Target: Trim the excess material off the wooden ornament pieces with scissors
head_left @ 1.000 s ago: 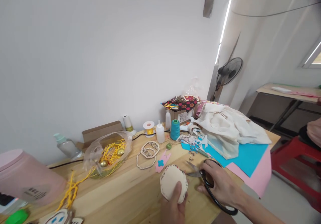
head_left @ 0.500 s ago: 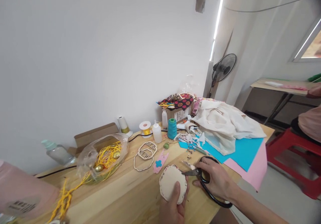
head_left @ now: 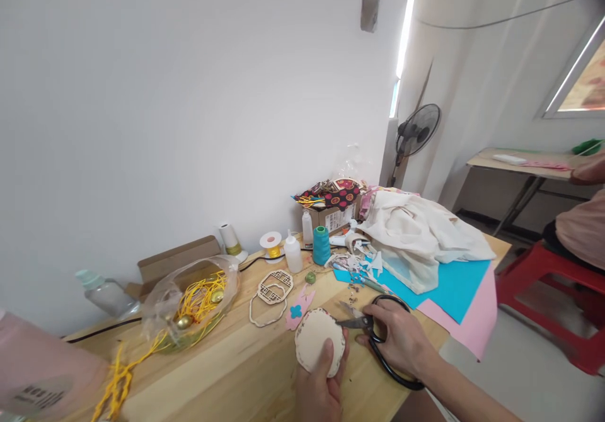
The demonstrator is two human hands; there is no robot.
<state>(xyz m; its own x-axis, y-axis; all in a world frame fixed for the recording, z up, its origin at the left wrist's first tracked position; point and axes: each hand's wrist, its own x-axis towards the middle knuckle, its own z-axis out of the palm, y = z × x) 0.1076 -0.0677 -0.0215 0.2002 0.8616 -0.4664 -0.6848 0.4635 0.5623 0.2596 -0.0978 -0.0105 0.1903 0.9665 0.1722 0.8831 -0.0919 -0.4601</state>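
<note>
My left hand (head_left: 322, 384) grips a cream, round scallop-edged piece (head_left: 316, 341) with its thumb lying over the face; a patterned trim shows along the rim. From the right, my right hand (head_left: 397, 334) is wrapped round black-handled scissors (head_left: 363, 323). Their blades are spread, and one tip lies at the right edge of the cream piece. Beyond it on the table are a pink piece with a blue flower (head_left: 297, 310), a wooden lattice frame (head_left: 275, 286) and a thin wavy wooden ring (head_left: 267, 313).
Behind stand a teal thread cone (head_left: 321, 245), a white squeeze bottle (head_left: 293, 253) and a yellow thread spool (head_left: 271, 247). Scraps, blue felt (head_left: 466, 283) and white cloth (head_left: 411, 236) lie right. A plastic bag of yellow cords (head_left: 198, 302) is left. Another person sits by a red stool (head_left: 543, 296).
The whole view has shifted slightly. My hands keep their hold on the cream piece and the scissors, whose blades remain apart at its right edge.
</note>
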